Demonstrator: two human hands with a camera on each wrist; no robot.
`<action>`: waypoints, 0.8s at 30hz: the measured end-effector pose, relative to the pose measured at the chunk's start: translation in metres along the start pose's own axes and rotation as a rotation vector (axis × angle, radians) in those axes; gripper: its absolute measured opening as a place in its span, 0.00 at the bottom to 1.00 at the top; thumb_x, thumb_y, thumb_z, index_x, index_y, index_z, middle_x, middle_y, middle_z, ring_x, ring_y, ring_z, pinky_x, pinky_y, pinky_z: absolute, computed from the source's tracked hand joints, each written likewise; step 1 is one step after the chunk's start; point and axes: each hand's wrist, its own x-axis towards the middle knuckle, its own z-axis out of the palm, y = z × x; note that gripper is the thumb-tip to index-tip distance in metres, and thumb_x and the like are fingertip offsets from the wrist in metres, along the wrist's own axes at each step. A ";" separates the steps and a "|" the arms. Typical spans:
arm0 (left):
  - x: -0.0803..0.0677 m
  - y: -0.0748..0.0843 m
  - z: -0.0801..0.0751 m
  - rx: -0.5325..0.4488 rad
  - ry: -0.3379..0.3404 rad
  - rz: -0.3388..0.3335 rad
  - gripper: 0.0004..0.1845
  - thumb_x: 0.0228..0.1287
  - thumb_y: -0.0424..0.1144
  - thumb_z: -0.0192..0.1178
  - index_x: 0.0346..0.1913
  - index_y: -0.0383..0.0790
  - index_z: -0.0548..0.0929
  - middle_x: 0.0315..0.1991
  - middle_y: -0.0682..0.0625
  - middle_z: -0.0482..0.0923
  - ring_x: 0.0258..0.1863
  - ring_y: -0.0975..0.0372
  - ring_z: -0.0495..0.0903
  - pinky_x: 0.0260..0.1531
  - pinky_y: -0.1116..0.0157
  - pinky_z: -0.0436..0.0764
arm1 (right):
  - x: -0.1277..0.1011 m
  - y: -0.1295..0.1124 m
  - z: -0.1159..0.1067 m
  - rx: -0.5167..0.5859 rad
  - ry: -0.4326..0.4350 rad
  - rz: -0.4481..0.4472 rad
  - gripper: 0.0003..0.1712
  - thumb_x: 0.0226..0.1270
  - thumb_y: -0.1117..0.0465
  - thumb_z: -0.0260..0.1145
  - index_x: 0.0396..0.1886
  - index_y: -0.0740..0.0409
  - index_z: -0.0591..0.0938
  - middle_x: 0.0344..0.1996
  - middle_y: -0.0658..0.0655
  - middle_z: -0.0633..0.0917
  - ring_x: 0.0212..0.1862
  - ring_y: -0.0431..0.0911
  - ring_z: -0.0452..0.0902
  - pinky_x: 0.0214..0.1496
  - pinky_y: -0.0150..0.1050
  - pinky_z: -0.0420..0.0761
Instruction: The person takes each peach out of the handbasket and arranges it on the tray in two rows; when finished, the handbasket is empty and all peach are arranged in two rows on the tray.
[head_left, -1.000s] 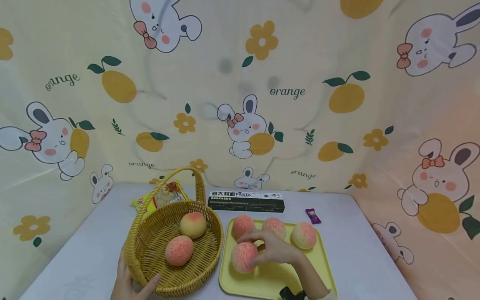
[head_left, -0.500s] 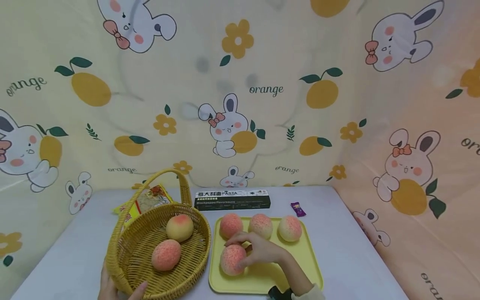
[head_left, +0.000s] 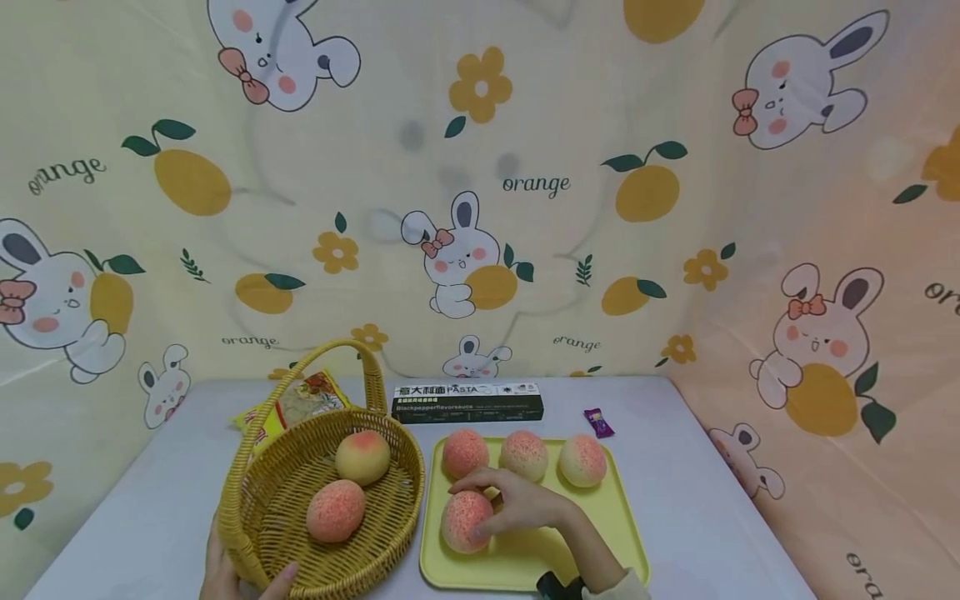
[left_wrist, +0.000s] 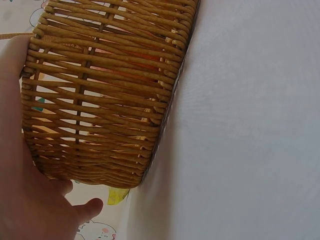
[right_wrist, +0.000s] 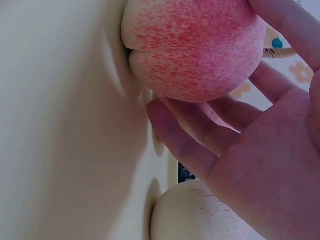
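Note:
My left hand (head_left: 219, 567) grips the near left side of a yellow wicker basket (head_left: 375, 525), its thumb at the front rim. In the left wrist view, that hand lies along the woven wall (left_wrist: 95, 100). Inside the basket sit a speckled pink peach (head_left: 335, 511) and a yellow peach with a red top (head_left: 363, 457). Over the yellow tray (head_left: 480, 575), my right hand (head_left: 517, 500) holds a pink peach (head_left: 465, 525) between thumb and fingers. The right wrist view shows this peach (right_wrist: 195, 50) close against the tray surface, fingers curving round its side.
Three more peaches, one pink (head_left: 465, 452), one paler (head_left: 525, 454) and one half cream (head_left: 582, 461), line the tray's back edge. Behind stand a black pasta box (head_left: 467, 406) and a small purple packet (head_left: 599, 422). A yellow food bag (head_left: 311, 396) lies behind the basket.
The head view has swung slightly to the right, so everything appears shifted left. Both hands keep their places, on the basket and on the peach.

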 end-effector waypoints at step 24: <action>0.001 0.003 0.003 0.017 -0.027 -0.110 0.56 0.50 0.45 0.79 0.76 0.28 0.56 0.77 0.35 0.35 0.72 0.36 0.43 0.54 0.28 0.62 | 0.079 -0.091 -0.021 -0.112 -0.051 -0.195 0.28 0.62 0.59 0.74 0.63 0.54 0.79 0.56 0.48 0.82 0.56 0.40 0.76 0.60 0.45 0.77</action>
